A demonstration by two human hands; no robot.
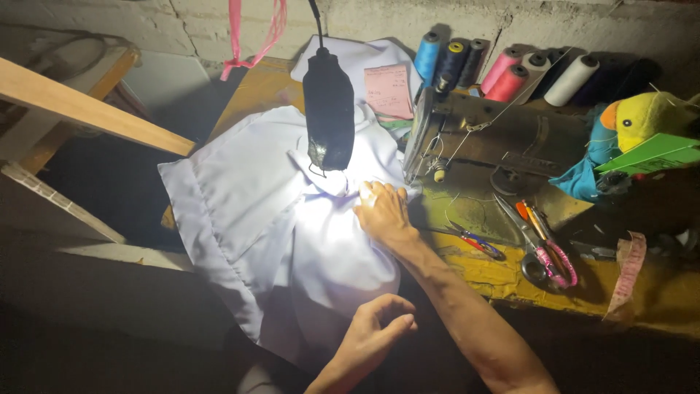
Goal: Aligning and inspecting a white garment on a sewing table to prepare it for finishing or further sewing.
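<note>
Dim room, lamp glare on cloth (292, 219)

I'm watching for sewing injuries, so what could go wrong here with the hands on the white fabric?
The right hand presses the white fabric close beside the sewing machine; fingers could drift toward the needle area. The lamp glare washes out the cloth there, hiding detail. The scissors lie near the forearm and might get knocked.
</note>
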